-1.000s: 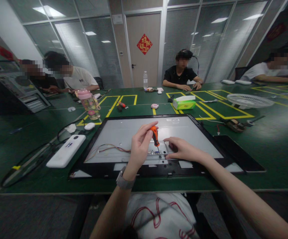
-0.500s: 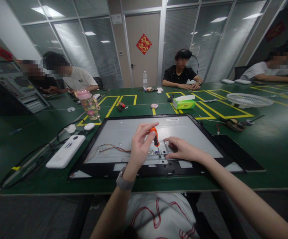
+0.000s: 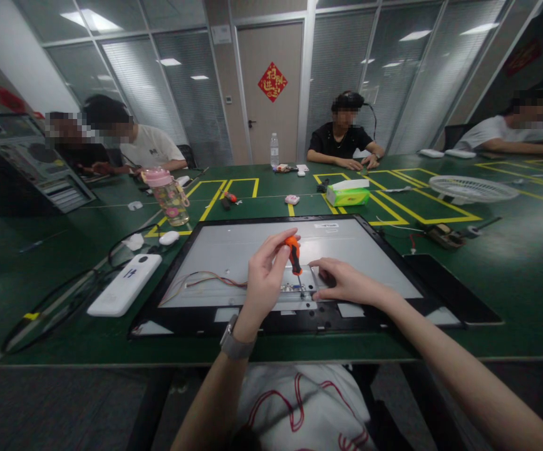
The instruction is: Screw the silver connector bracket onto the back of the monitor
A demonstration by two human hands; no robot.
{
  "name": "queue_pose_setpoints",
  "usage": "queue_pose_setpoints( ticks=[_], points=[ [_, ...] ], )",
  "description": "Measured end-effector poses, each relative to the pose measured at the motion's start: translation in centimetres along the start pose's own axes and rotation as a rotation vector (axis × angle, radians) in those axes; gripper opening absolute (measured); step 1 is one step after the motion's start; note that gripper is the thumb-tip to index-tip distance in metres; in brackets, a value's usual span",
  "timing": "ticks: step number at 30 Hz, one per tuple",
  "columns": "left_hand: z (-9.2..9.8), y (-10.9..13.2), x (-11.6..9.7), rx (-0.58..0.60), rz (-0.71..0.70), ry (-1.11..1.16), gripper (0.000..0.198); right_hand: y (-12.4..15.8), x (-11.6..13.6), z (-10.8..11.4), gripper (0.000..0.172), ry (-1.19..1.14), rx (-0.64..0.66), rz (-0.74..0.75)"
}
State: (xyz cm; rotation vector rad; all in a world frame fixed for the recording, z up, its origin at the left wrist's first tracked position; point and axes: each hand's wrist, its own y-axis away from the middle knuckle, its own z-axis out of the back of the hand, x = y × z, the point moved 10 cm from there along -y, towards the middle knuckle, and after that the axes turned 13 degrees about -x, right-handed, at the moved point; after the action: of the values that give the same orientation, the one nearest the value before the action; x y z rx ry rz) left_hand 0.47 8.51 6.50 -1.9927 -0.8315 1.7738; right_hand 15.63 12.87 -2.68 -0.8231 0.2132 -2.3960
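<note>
Near the worktop's point(image 3: 87, 344) front edge, left hand point(image 3: 266, 272) grips the screwdriver point(image 3: 294, 255), tip down at the panel point(image 3: 233, 244): hold it square, press steadily! Right hand point(image 3: 346, 283) beside it, grip unclear.

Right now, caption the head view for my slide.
Left hand holds a screwdriver over a panel, right hand alongside.

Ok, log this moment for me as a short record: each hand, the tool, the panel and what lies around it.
Left hand: holds the orange-and-black screwdriver
Tool tip: points down at the panel; contact too small to tell
Right hand: beside the screwdriver, thumb and forefinger apart
Panel: flat, grey, black-edged
On panel: coloured wires, left of the left hand
Left of panel: white device
Right of panel: black slab
Beyond panel: green tissue pack
</note>
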Motion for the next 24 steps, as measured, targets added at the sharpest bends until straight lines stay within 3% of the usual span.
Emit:
queue_pose_setpoints(
  ticks=[5,9,15,20,24],
  points=[
    [0.34,-0.09,-0.66,-0.042,-0.068,-0.067,0.023,0.0,-0.08,-0.09,0.062,-0.004,0.0,-0.004],
    [-0.33,0.04,-0.16,0.031,0.01,0.006,0.03,0.0,-0.03,-0.07,0.06,-0.004,0.002,0.005],
    [0.02,-0.05,-0.66,-0.005,-0.042,-0.05,0.024,0.0,0.13,0.04,0.062,-0.003,0.002,-0.006],
    [-0.31,0.06,-0.42,0.028,0.022,0.031,0.029,0.02,-0.1,-0.09,0.06,-0.006,0.006,-0.002],
    [0.11,-0.06,-0.88,-0.021,-0.04,-0.035,0.022,0.03,-0.22,-0.02,0.061,-0.011,-0.004,0.005]
  ],
)
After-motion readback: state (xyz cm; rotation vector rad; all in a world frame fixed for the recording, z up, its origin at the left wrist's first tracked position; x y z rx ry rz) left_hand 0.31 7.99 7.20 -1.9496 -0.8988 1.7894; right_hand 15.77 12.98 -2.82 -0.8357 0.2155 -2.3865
